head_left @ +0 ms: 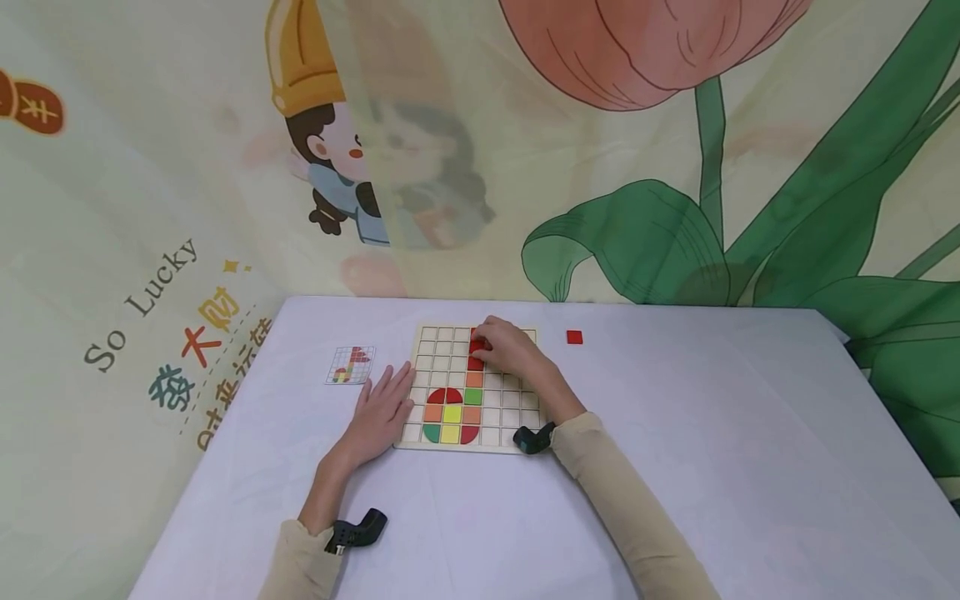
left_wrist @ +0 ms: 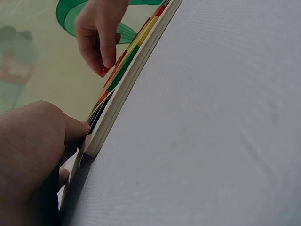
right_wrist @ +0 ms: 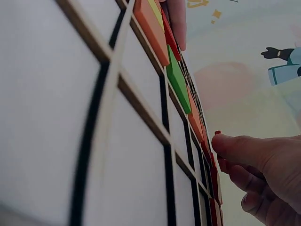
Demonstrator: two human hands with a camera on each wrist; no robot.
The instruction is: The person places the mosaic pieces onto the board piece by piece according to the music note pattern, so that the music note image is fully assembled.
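A square wooden grid board lies on the table, with red, orange, yellow and green tiles in some cells. My right hand is over the board's far part and pinches a small red tile between thumb and fingers. Below it, red tiles run down one column to an orange tile and a green tile. My left hand lies against the board's left edge with its fingers extended. In the left wrist view, its thumb touches the board's rim.
A small pattern card with a coloured grid lies left of the board. One loose red square tile sits beyond the board's far right corner. The white-covered table meets a printed cloth backdrop at its far edge.
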